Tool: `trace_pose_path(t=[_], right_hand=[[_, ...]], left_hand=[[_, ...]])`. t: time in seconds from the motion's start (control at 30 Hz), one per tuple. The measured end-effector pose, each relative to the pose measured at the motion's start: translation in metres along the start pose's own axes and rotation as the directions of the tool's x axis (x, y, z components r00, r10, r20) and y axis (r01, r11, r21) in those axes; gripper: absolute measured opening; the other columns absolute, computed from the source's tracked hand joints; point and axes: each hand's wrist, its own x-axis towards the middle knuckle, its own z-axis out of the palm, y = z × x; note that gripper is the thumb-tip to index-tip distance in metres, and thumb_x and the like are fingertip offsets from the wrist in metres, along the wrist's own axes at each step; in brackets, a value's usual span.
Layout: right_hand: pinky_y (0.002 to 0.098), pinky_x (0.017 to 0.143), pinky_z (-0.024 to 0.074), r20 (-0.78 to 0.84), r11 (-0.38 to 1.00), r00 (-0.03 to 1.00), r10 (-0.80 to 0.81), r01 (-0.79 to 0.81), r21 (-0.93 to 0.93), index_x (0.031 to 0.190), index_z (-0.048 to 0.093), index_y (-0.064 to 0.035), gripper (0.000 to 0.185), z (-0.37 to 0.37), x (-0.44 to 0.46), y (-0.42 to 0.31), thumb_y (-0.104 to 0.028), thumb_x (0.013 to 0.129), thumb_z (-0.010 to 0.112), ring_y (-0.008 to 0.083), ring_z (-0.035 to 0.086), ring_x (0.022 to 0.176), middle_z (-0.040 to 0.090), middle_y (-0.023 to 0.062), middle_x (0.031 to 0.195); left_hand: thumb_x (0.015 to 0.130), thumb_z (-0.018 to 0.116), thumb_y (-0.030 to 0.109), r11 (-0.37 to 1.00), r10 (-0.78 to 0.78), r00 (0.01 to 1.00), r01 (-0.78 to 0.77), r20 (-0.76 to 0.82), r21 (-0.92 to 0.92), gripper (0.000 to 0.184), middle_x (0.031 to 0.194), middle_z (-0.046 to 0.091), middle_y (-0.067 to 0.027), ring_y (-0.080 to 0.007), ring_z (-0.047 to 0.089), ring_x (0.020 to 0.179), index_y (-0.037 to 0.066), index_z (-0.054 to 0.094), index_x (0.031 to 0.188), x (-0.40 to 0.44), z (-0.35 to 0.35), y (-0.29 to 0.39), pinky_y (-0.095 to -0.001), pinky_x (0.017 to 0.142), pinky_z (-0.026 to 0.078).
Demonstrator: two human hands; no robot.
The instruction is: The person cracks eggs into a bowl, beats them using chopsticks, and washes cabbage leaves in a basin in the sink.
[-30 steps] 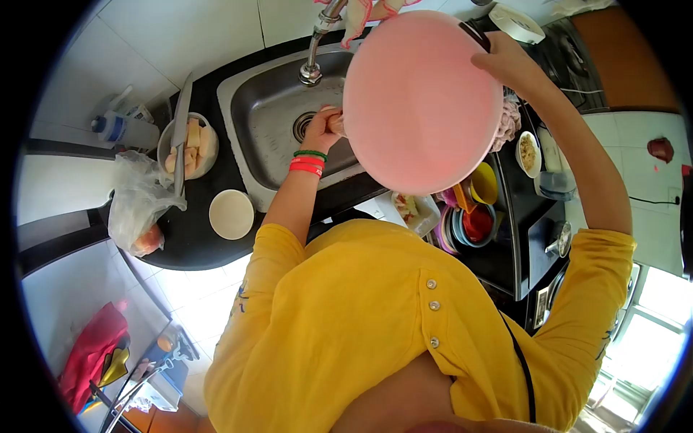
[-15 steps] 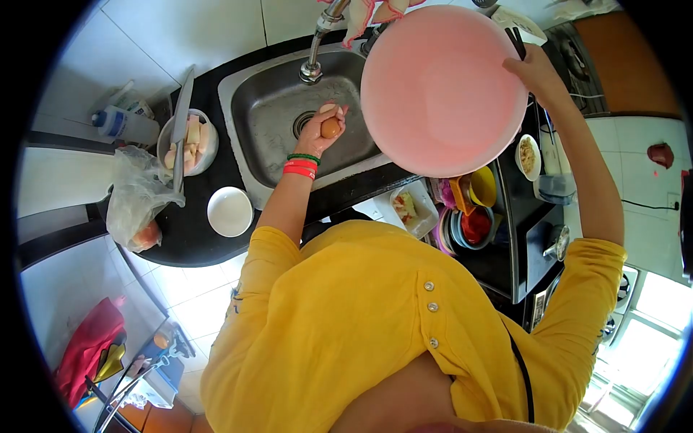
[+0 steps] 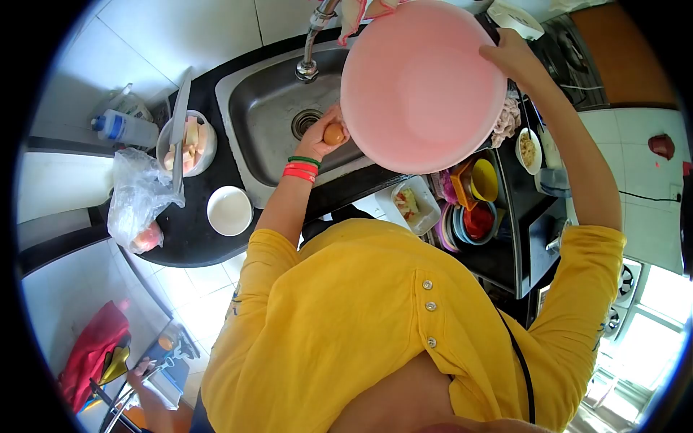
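My left hand (image 3: 320,138), with green and red bands at the wrist, is closed round a brown egg (image 3: 333,133) above the sink's near right side. Whether another egg sits behind the fingers I cannot tell. My right hand (image 3: 514,56) grips the far right rim of a large pink basin (image 3: 426,86), which is tilted so its inside faces me. The basin covers the sink's right part, and its left edge is close to my left fingers. Below the tap (image 3: 307,70), the steel sink (image 3: 242,155) shows its drain.
Left on the counter are a white bowl (image 3: 229,211), a knife (image 3: 180,133) lying across a bowl of pale chunks (image 3: 195,155), and a plastic bag (image 3: 137,191). At right stand a small bowl of chopped food (image 3: 529,151) and stacked colourful bowls (image 3: 476,224). Another person's hand (image 3: 141,377) shows lower left.
The basin and my right hand have shifted left and slightly up in view, nearer my left hand. Pale crumpled stuff now shows beside the basin's right edge. Another person's arm has appeared lower left.
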Motion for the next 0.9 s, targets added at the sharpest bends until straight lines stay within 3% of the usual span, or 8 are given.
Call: trace_pose_path(t=[0.1,0.2,0.43,0.53,0.63,0.7,0.87,0.9], right_hand=[[0.0299,0.057,0.0432,0.012,0.998,1.000,0.024,-0.024,0.066,0.090,0.059,0.0081,0.031,-0.009,-0.011,-0.006,-0.016,0.071,0.060,0.0136,0.052,0.061,0.058,0.0068,0.071],[0.0300,0.060,0.0445,0.039,0.999,0.999,-0.030,0.028,0.045,0.093,0.059,0.0086,0.031,-0.010,-0.011,-0.008,-0.015,0.072,0.059,0.0140,0.053,0.063,0.059,0.0076,0.073],[0.0317,0.062,0.0450,0.071,0.978,0.975,-0.208,0.209,-0.002,0.090,0.060,0.0052,0.025,0.007,-0.017,-0.041,-0.014,0.075,0.056,0.0149,0.053,0.062,0.058,0.0067,0.068],[0.0355,0.064,0.0463,0.047,0.957,0.964,-0.262,0.266,-0.116,0.087,0.060,0.0039,0.022,0.016,-0.028,-0.064,-0.013,0.074,0.054,0.0254,0.056,0.062,0.058,0.0155,0.067],[0.0402,0.068,0.0479,0.034,0.943,0.951,-0.307,0.309,-0.126,0.090,0.060,0.0021,0.022,0.029,-0.042,-0.077,-0.012,0.073,0.054,0.0372,0.059,0.070,0.059,0.0226,0.073],[0.0422,0.071,0.0488,-0.067,0.791,0.840,-0.538,0.476,-0.386,0.093,0.059,-0.0001,0.023,0.038,-0.049,-0.079,-0.010,0.073,0.054,0.0388,0.060,0.076,0.061,0.0229,0.076],[0.0442,0.066,0.0492,-0.026,0.765,0.843,-0.538,0.475,-0.434,0.105,0.054,-0.0016,0.033,0.041,-0.080,-0.106,-0.009,0.073,0.055,0.0372,0.061,0.070,0.061,0.0197,0.072],[0.0442,0.066,0.0492,-0.026,0.766,0.842,-0.538,0.476,-0.433,0.105,0.054,-0.0016,0.033,0.041,-0.085,-0.108,-0.009,0.073,0.055,0.0372,0.061,0.070,0.061,0.0197,0.072]], left_hand=[[0.085,0.063,0.011,0.954,-0.090,0.975,0.026,-0.204,-0.298,0.018,0.095,0.054,-0.0101,-0.0225,0.055,0.085,0.006,0.053,0.099,0.015,-0.018,0.009,-0.0347,0.068,0.051],[0.081,0.065,0.004,0.975,0.055,0.872,-0.151,-0.487,-0.161,0.022,0.099,0.051,-0.0135,-0.0258,0.053,0.090,0.004,0.051,0.097,-0.005,0.019,0.005,-0.0386,0.074,0.051],[0.082,0.060,-0.001,0.981,0.149,0.865,-0.191,-0.479,-0.039,0.014,0.100,0.051,-0.0124,-0.0241,0.052,0.094,0.004,0.052,0.093,0.009,0.008,-0.006,-0.0425,0.083,0.050],[0.087,0.054,0.004,0.994,0.081,0.969,-0.096,-0.231,-0.055,0.006,0.097,0.055,-0.0098,-0.0196,0.054,0.096,0.005,0.055,0.092,0.034,-0.018,-0.016,-0.0375,0.086,0.050],[0.090,0.052,0.013,0.916,-0.088,0.975,0.000,-0.202,-0.400,0.014,0.095,0.062,-0.0068,-0.0179,0.062,0.087,0.005,0.057,0.100,0.052,-0.027,-0.023,-0.0303,0.075,0.053],[0.090,0.052,0.013,0.946,-0.068,0.965,-0.018,-0.252,-0.324,0.014,0.094,0.062,-0.0063,-0.0185,0.062,0.084,0.006,0.057,0.100,0.048,-0.013,-0.026,-0.0303,0.073,0.053],[0.088,0.056,0.011,0.990,0.002,0.897,-0.063,-0.442,-0.124,0.007,0.081,0.061,-0.0051,-0.0180,0.061,0.071,0.004,0.057,0.088,0.054,-0.010,-0.010,-0.0306,0.065,0.053],[0.088,0.055,0.012,0.974,-0.100,0.995,0.100,0.010,-0.201,0.009,0.085,0.060,-0.0064,-0.0194,0.060,0.075,0.005,0.056,0.092,0.084,-0.065,-0.005,-0.0317,0.066,0.052]])
